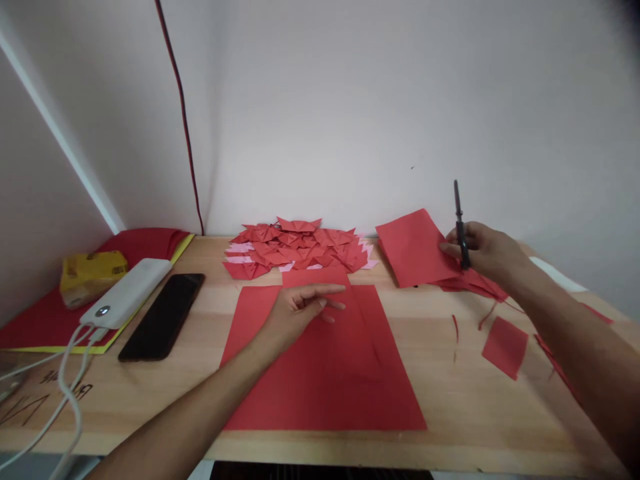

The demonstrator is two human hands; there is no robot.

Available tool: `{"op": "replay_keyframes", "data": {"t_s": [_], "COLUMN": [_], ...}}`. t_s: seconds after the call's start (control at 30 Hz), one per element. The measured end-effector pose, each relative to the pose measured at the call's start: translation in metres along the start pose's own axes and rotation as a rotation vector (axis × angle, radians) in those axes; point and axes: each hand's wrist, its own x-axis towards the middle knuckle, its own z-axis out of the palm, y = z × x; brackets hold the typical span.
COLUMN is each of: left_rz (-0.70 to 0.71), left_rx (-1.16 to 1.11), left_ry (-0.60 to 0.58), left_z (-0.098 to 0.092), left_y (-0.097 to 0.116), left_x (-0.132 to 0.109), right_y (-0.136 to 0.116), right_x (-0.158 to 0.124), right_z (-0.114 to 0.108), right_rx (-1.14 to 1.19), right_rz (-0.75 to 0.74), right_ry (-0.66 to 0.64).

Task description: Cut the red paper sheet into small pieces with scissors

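Both forearms come in over the near edge of the table, a pale wooden top. Left hand lies loosely open on a large red sheet near its far edge, fingers stretched toward the right and gripping nothing. This sheet lies flat at the middle of the table, with a smaller red piece just beyond its far edge.

Right hand is closed around black scissors, blades together and pointing up. It sits over the right end of a stack of red sheets, and I cannot tell whether the fingers touch the stack. Nearer the camera on that side lie a small red square and thin red strips.

At the far edge, between the 2 hands, is a heap of folded red pieces with some pink showing.

On the left lie a black phone and just beside it a white power bank with white cables running off the near edge. Beyond them sits a yellow pack on red paper over a yellow sheet.

Plain white wall rises behind the table, and a dark red cord runs down it to the table's far left corner.
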Motion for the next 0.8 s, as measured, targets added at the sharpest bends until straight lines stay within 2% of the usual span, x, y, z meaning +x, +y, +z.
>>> {"op": "replay_keyframes", "data": {"t_s": [0.13, 0.27, 0.4, 0.53, 0.6, 0.8], "left_rz": [0.029, 0.11, 0.205, 0.273, 0.244, 0.104], "left_rx": [0.022, 0.107, 0.377, 0.741, 0.909, 1.248], "left_ry": [0.07, 0.161, 0.259, 0.324, 0.298, 0.249], "left_z": [-0.003, -0.008, -0.018, -0.033, -0.041, -0.047], "left_y": [0.002, 0.002, 0.005, 0.009, 0.009, 0.004], "left_x": [0.002, 0.006, 0.009, 0.012, 0.012, 0.008], "right_y": [0.007, 0.005, 0.0, -0.009, -0.013, -0.001], "right_x": [0.02, 0.023, 0.015, -0.001, -0.012, -0.051], "right_z": [0.011, 0.024, 0.027, 0.018, 0.015, 0.028], "right_rx": [-0.103, -0.251, -0.358, -0.427, -0.435, -0.402], "right_rz": [0.052, 0.05, 0.061, 0.067, 0.02, -0.253], "right_ry": [-0.058, -0.08, -0.091, -0.04, -0.058, -0.338]}}
